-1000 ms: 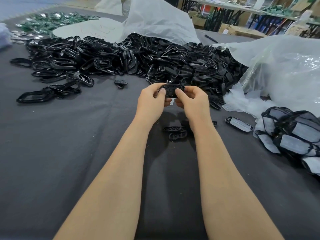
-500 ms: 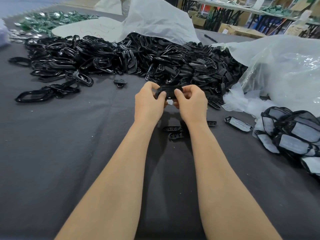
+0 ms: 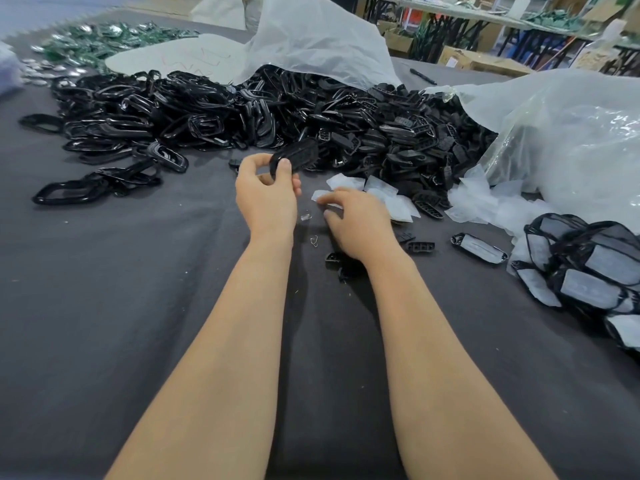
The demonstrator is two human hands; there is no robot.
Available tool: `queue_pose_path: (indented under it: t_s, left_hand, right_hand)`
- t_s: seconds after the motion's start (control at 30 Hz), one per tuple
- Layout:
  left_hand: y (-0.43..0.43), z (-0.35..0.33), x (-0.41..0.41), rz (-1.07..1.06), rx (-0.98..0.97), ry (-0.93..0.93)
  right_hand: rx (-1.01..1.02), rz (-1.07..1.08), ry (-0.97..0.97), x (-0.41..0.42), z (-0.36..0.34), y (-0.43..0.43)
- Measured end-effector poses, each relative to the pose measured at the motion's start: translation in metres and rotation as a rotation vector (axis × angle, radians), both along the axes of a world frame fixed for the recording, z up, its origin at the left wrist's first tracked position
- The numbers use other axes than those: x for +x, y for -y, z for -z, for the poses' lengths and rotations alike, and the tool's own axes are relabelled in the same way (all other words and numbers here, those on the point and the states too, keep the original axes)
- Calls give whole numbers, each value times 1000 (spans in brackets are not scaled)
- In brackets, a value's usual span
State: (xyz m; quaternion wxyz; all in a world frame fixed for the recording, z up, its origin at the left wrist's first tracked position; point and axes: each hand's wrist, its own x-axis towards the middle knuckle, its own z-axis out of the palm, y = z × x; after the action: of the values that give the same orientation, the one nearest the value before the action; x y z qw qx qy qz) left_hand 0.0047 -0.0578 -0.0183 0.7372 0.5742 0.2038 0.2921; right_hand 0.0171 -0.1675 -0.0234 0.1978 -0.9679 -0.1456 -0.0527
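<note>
My left hand (image 3: 266, 195) holds a black oval plastic part (image 3: 294, 156) between thumb and fingers, lifted above the dark cloth. My right hand (image 3: 356, 221) is lower and to the right, fingers bent down onto small white film pieces (image 3: 381, 192) lying on the cloth; whether it pinches one I cannot tell. A big heap of black plastic frames and inserts (image 3: 311, 119) lies just beyond both hands. A few loose black inserts (image 3: 420, 247) sit near my right wrist.
The table has a dark grey cloth (image 3: 121, 306). Clear plastic bags (image 3: 571, 140) stand at the right, another (image 3: 311, 36) behind the heap. Assembled black parts with grey film (image 3: 588, 271) are piled at the right edge. Green pieces (image 3: 97, 39) lie far left.
My hands have parted: the right hand let go of the black part and dropped to the white film pieces, while the left hand keeps the part and has lifted it slightly.
</note>
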Motion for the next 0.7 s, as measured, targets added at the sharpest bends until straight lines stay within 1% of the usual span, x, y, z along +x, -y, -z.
queue_pose_path:
  t_s: [0.13,0.33,0.4,0.47,0.5,0.53,0.6,0.63,0.7]
  left_hand:
    - [1,0,0,3,-26,4]
    - [3,-1,-1,19,-14,-2]
    - [3,-1,-1,19,-15,-5]
    - [3,-1,-1,22,-17,-5]
    - [3,-1,-2,24,-20,-3]
    - [4,-2,-2,28,-25,-1]
    - [4,-2,-2,38,-29,3]
    - [5,-2,-2,42,-29,6]
    - [5,-2,-2,45,-27,11]
  right_hand:
    - [136,185,63,3,3,-2]
    - [166,178,70,4,3,-2]
    - [237,160,62,2,0,0]
    - [423,152,43,1,-5,2]
    - [567,157,15,1,-8,4]
    - [733,166,-42,1,-10,6]
    - [1070,168,-227,1,-15,10]
    - [1199,151,-316,0,-16,12]
    - [1346,109,-435,-1,-18,14]
